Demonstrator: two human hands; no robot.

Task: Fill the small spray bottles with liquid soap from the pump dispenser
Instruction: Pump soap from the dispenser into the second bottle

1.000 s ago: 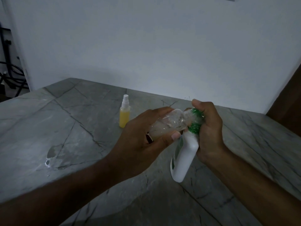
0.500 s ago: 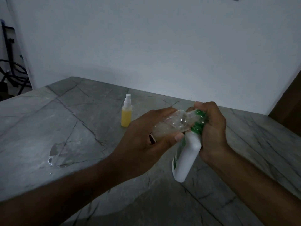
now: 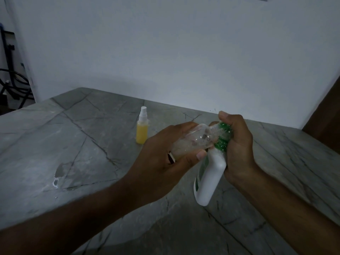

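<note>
A dim, plain room, most likely in a home: a grey marble-look worktop (image 3: pixel 77 144) with dark veins meets a bare white wall (image 3: pixel 165 52). Black cables (image 3: pixel 12 83) hang at the far left, and brown wood (image 3: pixel 325 115) edges the right.

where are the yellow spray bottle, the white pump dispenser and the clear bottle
yellow spray bottle (image 3: pixel 141 133), head view, on its yellow-filled body
white pump dispenser (image 3: pixel 211 178), head view, on its white body below the green pump
clear bottle (image 3: pixel 191 144), head view, on its transparent side between the fingers
</note>
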